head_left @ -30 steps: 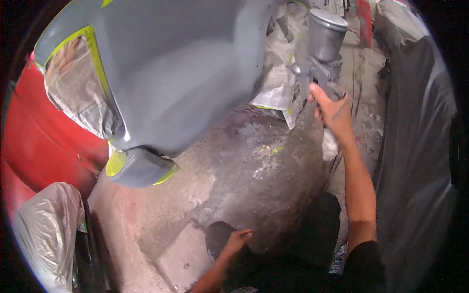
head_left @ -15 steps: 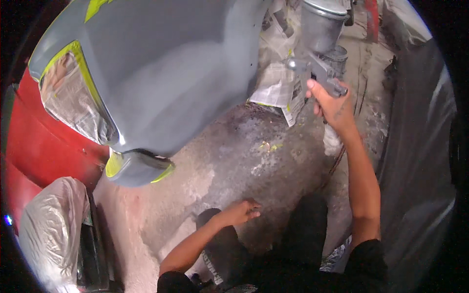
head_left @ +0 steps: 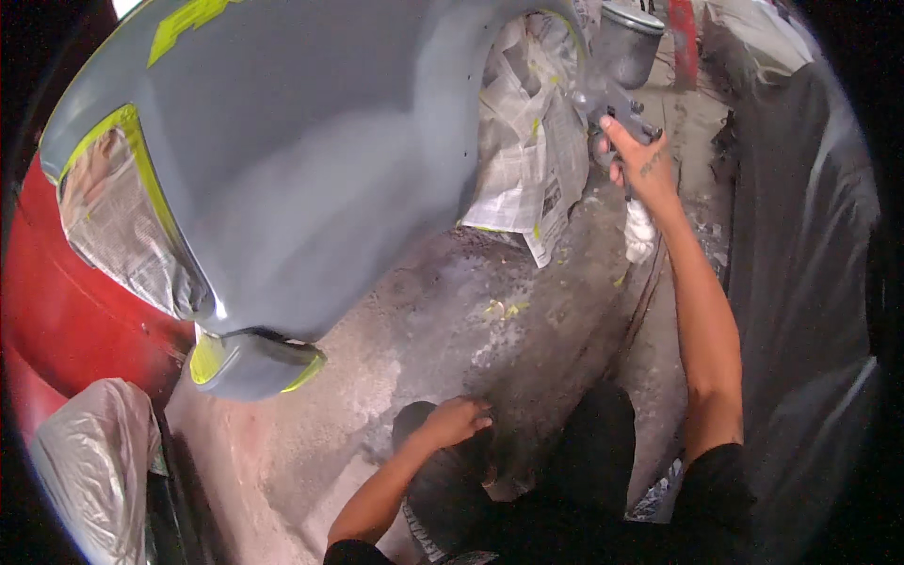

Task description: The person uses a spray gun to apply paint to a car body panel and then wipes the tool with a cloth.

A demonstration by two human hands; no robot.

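My right hand (head_left: pixel 643 165) grips a grey paint spray gun (head_left: pixel 617 105), its nose turned left toward the car body. Below that hand hangs a bunched white cloth (head_left: pixel 639 234). Close to the gun, newspaper (head_left: pixel 527 179) covers the car's wheel area, held with yellow-green tape. A large smooth grey car panel (head_left: pixel 311 169) fills the upper left. My left hand (head_left: pixel 456 421) is by my left knee, its fingers curled in with nothing visible in them; the fingertips are in shadow.
A grey side mirror (head_left: pixel 259 365) juts out below a paper-masked window (head_left: pixel 127 221). Red bodywork (head_left: pixel 85 292) and a plastic-covered object (head_left: pixel 99 461) stand at left. A grey bucket (head_left: pixel 629 47) is at the back; a dark sheet (head_left: pixel 800 264) hangs at right. A hose (head_left: pixel 643 306) runs along the floor.
The view has shifted, showing more newspaper. The spray gun has moved slightly up and closer to the masked wheel area. My left hand has drawn back a little toward my knee.
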